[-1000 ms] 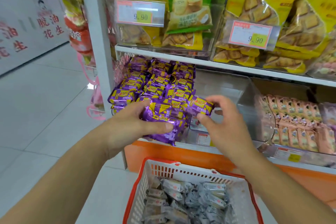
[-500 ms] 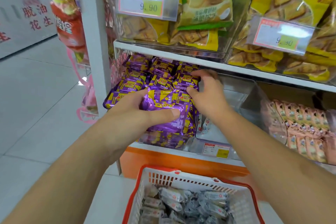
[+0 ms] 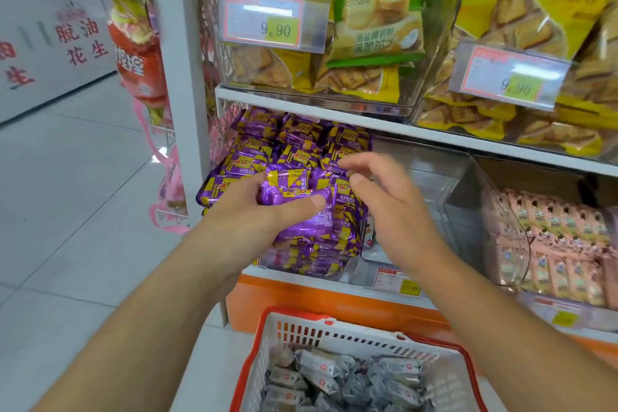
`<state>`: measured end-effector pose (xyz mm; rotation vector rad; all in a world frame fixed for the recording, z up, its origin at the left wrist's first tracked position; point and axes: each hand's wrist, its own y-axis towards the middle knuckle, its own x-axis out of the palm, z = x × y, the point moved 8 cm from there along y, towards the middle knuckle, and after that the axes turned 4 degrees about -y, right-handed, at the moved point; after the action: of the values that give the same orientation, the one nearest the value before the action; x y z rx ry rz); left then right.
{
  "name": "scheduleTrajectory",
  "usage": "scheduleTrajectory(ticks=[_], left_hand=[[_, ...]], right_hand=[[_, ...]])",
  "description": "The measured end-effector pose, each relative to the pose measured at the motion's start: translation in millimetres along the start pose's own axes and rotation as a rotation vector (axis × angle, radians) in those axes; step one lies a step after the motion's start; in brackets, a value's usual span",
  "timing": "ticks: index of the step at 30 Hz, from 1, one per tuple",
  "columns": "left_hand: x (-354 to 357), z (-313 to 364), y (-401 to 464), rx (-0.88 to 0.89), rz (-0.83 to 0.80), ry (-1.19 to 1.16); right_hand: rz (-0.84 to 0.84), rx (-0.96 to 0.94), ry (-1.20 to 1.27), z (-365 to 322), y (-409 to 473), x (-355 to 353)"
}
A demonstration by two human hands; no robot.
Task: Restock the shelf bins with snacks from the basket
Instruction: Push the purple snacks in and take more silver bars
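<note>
Item: purple snack packets (image 3: 302, 207) — a handful held by the left hand (image 3: 254, 217) at the front of the heaped shelf bin (image 3: 301, 261). Likely light, crinkly, slippery film over brittle contents; best taken across the flat faces, gently. Left thumb lies over the stack, fingers curled beneath. Right hand (image 3: 384, 204) — loosely spread, holding nothing, just beside the pile. Grey packets (image 3: 337, 378) wait in the basket (image 3: 444, 388) below.

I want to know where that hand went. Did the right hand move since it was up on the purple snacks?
Yes. The right hand has pulled back off the top purple packets, down toward the bin's front, now empty, with the fingers loosely curled.
</note>
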<state>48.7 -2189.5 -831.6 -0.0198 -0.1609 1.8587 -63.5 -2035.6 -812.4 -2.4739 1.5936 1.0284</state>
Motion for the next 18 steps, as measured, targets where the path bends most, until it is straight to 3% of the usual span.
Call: scheduleTrajectory(ticks=[2,4,10,14,18], left_hand=[[1.0,1.7,0.7,0.006,0.020,0.004],[4.3,2.3,1.7,0.012,0.035,0.006],[10.4,-1.5,0.1,-0.091,0.038,-0.039],[-0.4,-16.7,1.1,-0.267,0.124,-0.185],[3.4,-13.3,-0.6,-0.314,0.045,-0.308]], right_hand=[[-0.191,0.082,0.205,-10.9,-17.2,17.3],[-0.256,0.087,0.206,-15.2,-23.4,25.9],[-0.148,0.132,0.369,-17.5,-20.6,12.5],[0.008,0.037,0.450,-25.4,-18.5,-6.0],[0.002,-0.050,0.440,-25.7,-18.9,-7.2]])
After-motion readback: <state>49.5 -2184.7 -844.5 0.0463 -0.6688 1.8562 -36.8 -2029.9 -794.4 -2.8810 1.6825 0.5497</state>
